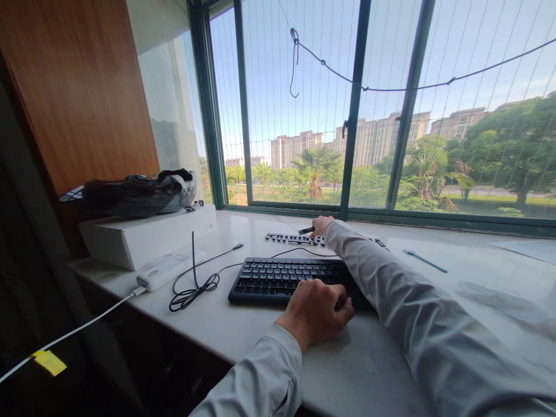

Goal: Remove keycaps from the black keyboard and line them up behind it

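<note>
Far left: a yellow tag [50, 362] on a white cable [78, 329] that runs up to a white power bank [167, 270] on the pale stone sill [369, 370]. Behind it, a white box [143, 234] carries a dark bundled bag [130, 196]. To the right of the power bank lies a coiled black cable [195, 289], its plug end pointing toward the window.

Centre: a black keyboard [286, 279] lies flat on the sill, near edge toward the viewer. The left hand [315, 313] rests on the keyboard's near right part, fingers curled loosely over the keys and the front edge, knuckles up; it touches the keyboard, though whether it grips the edge cannot be told.

Beyond the keyboard, a row of loose grey keycaps or a key strip [293, 238] lies parallel to it, near the window frame [351, 116]. The right hand [321, 226] reaches across to the strip's right portion, closed around a small dark tool [306, 230] whose tip points left over the keys.

Right: a blue pen [424, 261] lies alone on the sill, well apart from both hands; farther right, a sheet of paper [527, 250] and a clear plastic wrap [504, 301].
</note>
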The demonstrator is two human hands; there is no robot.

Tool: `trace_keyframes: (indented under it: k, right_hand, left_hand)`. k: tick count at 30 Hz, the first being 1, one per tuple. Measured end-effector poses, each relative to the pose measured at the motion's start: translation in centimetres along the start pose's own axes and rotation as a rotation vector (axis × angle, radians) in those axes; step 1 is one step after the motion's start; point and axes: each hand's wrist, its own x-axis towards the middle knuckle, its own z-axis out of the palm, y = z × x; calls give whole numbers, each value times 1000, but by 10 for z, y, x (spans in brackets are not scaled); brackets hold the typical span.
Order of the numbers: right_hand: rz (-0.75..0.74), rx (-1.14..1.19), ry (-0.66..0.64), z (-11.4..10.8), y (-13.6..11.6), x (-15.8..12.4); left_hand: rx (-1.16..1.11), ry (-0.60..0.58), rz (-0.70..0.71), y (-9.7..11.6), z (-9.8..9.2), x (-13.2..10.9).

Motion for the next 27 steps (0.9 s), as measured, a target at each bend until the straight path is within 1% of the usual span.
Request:
trace_keyframes:
  k: [4, 10, 12, 17, 21, 27]
  right_hand:
    - [25, -43, -26, -6, -5, -6]
    - [-12, -2, -95, -16, -7, -9]
    - [-11, 21, -98, -16, -6, -7]
    - [60, 13, -23, -14, -4, -6]
    - [69, -7, -49, -13, -5, -8]
    - [36, 38, -105, -12, -3, -7]
  left_hand:
    - [-3, 1, 5, -1, 1, 0]
    - [1, 1, 7, -1, 1, -1]
    - [2, -8, -2, -1, 0, -1]
    - [11, 8, 14, -1, 1, 0]
    - [17, 24, 22, -2, 2, 0]
    - [15, 41, 34, -3, 3, 0]
